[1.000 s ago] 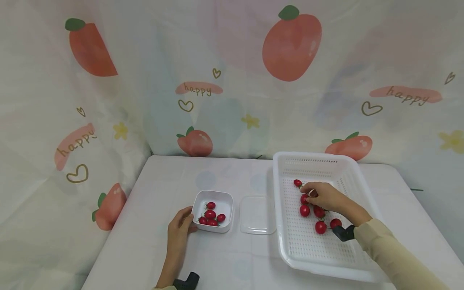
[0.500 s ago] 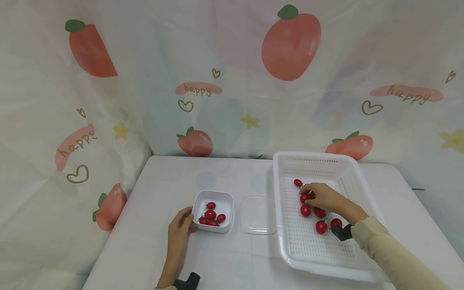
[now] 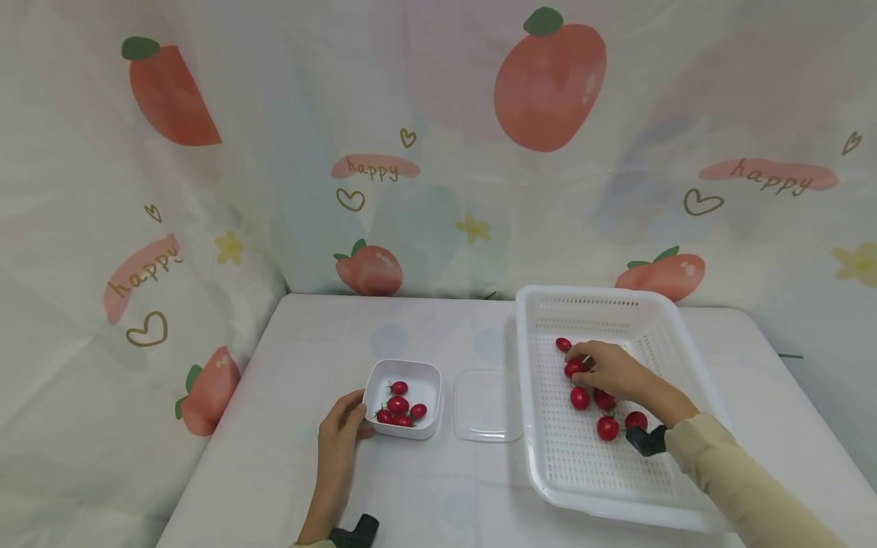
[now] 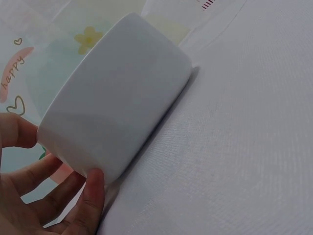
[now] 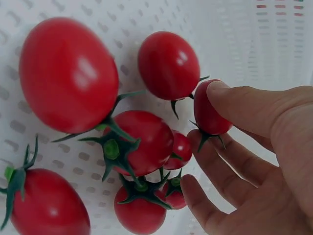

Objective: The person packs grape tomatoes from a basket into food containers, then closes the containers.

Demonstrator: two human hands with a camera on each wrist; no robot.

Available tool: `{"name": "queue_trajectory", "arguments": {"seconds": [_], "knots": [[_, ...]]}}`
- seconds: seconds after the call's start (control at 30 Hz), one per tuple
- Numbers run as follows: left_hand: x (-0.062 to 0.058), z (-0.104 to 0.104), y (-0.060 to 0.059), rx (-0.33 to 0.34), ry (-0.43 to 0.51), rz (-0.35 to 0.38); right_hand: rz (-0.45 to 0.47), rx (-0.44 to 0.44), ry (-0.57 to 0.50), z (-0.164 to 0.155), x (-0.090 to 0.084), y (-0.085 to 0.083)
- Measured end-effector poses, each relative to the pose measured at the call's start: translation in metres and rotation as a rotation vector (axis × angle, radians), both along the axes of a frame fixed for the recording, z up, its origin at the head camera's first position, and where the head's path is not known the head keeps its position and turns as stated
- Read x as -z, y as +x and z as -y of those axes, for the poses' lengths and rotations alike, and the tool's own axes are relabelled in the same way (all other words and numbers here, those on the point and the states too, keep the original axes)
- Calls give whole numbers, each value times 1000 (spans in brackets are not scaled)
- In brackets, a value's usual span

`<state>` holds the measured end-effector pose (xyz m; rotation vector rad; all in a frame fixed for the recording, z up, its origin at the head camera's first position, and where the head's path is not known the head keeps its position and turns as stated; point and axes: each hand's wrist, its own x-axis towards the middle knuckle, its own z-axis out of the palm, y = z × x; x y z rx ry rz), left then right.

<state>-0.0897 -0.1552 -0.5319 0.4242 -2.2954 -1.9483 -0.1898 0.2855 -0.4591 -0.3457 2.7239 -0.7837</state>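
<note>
In the head view my right hand (image 3: 588,367) is inside the white perforated basket (image 3: 589,294) and pinches a cherry tomato (image 3: 573,369) between thumb and fingers. The right wrist view shows that tomato (image 5: 209,111) held at the fingertips (image 5: 217,94), with several more tomatoes (image 5: 68,73) lying loose on the basket floor. My left hand (image 3: 345,426) grips the near left corner of a small white bowl (image 3: 404,366) that holds several tomatoes (image 3: 399,407). In the left wrist view, thumb and fingers (image 4: 90,188) wrap the bowl's wall (image 4: 117,103).
A clear plastic lid (image 3: 486,407) lies flat between bowl and basket. More loose tomatoes (image 3: 606,428) sit beside my right wrist, and one tomato (image 3: 563,344) lies farther back. A fruit-print cloth hangs behind and to the left of the white table (image 3: 438,487).
My right hand has closed on one tomato and shifted it slightly toward the basket's far side. The left hand and bowl have stayed put.
</note>
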Motion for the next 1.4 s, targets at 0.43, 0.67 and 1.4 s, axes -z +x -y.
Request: {"name": "queue_trajectory", "arguments": {"seconds": [0.43, 0.67, 1.4], "knots": [[1, -1, 0, -14, -17, -13, -130, 71, -84, 5, -10, 12], [0, 1, 0, -4, -6, -14, -193, 115, -136, 7, -24, 24], [2, 2, -1, 3, -17, -11, -202, 250, -407, 54, -62, 63]]}}
